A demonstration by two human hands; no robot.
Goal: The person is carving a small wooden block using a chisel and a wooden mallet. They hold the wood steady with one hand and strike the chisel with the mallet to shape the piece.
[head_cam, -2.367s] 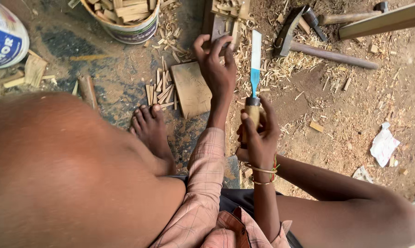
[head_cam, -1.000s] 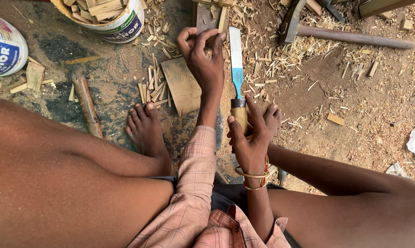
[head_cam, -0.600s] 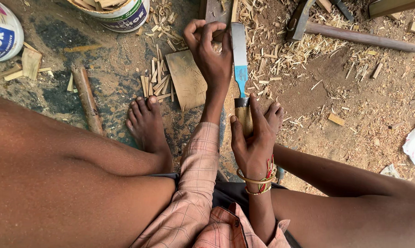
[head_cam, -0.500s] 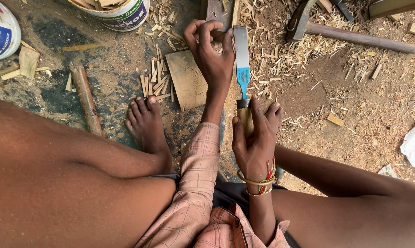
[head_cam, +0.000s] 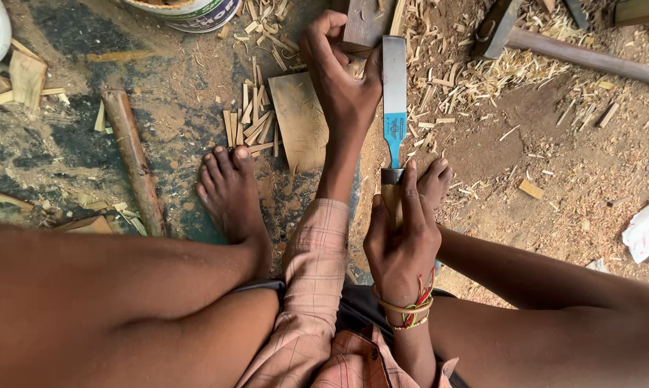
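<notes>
A broad chisel (head_cam: 394,79) with a blue-painted shank is held upright against a small dark wooden block (head_cam: 362,25) on the dirt floor (head_cam: 554,144), near the far edge of the view. The right hand (head_cam: 402,237), ringed at the wrist by thread and bangles, is clenched around the chisel's pale wooden handle, while the left hand (head_cam: 342,75) is closed on the block, steadying it just beside the blade. Much cutting appears to be done already: curls and splinters of shavings (head_cam: 475,79) are strewn around the block, and a bundle of thin split sticks (head_cam: 249,126) is laid beside a flat wooden slab (head_cam: 301,118) and a bare foot (head_cam: 227,190). The block itself is mostly cropped, so how much remains to be pared cannot be told. A hammer (head_cam: 554,47) is left lying on the floor at the far right, and a rough stick (head_cam: 134,162) at the left.
</notes>
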